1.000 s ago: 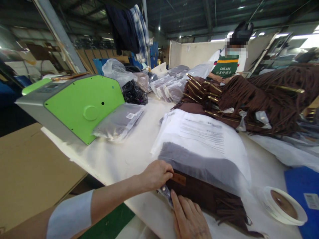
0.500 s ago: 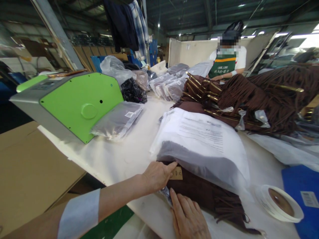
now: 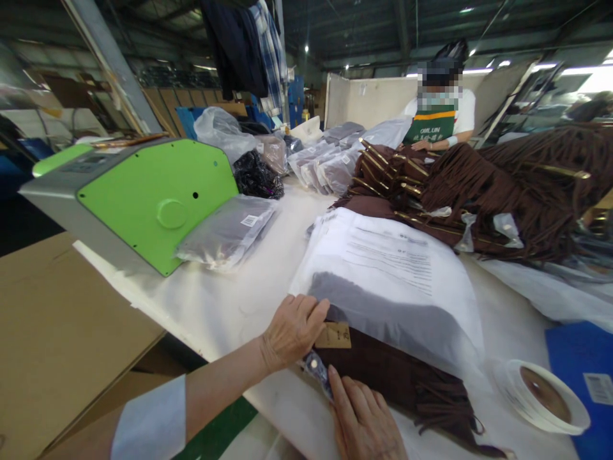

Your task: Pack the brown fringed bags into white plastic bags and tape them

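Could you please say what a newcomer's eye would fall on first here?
Probably the bright green, grey-edged machine at the left of the off-white table, then the dark-brown fringed heap with gold-coloured strips at upper right. Lower down, the left hand is at a small tan rectangular tag, and the right hand at the near edge of a brown fringed piece.
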A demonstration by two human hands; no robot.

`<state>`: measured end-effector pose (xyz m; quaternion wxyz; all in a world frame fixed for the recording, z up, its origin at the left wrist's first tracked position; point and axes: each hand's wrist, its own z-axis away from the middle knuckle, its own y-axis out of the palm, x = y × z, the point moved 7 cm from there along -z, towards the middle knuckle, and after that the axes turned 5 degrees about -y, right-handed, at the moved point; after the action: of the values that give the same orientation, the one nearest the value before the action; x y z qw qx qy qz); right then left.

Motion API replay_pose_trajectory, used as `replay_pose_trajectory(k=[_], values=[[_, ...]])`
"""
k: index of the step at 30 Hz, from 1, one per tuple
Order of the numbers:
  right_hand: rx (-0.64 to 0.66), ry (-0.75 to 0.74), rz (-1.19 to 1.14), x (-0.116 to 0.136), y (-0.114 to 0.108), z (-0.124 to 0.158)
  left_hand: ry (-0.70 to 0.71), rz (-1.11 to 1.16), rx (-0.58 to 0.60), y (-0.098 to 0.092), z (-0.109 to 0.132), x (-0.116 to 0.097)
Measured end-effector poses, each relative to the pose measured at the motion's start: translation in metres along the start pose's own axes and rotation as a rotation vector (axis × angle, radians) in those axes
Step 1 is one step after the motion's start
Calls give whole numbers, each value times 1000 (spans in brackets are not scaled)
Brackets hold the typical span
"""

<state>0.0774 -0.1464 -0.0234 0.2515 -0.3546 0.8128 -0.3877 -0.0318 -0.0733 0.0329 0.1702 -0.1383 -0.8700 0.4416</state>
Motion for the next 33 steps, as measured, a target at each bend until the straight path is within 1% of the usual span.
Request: replay_pose_trajectory(k=[4,6,8,11,15,17,19,23,25,27,30,31,33], values=[[16,16,71,2,3,6,157,-22,22,6,-11,-6],[13,30,129,0,2,8,186,-21,41,9,-14,-5],[-4,22,160,-3,-2,8,158,33,29,9,-13,1],[0,-5,166,-12,-5,4,91,175,-40,2,-7,11],[102,-115,225,-15,3,0,125,271,-116,-7,6,12],[119,-114,259,-17,7,-2,133,284,-138,-10,10,13],[104,-95,287,-18,7,-7,135,299,-137,-10,13,15],[59,-69,321,-22,4,-19,127,307,-131,-5,16,24],[57,-51,346,-26,5,-24,79,266,-146,1,17,32],[77,-62,389,-28,9,-26,-19,189,-150,11,18,41],[99,-100,461,-29,17,-23,-222,124,-73,32,18,56],[100,-113,473,-30,19,-22,-272,130,-40,39,18,58],[102,-132,480,-32,22,-20,-326,161,2,49,18,60]])
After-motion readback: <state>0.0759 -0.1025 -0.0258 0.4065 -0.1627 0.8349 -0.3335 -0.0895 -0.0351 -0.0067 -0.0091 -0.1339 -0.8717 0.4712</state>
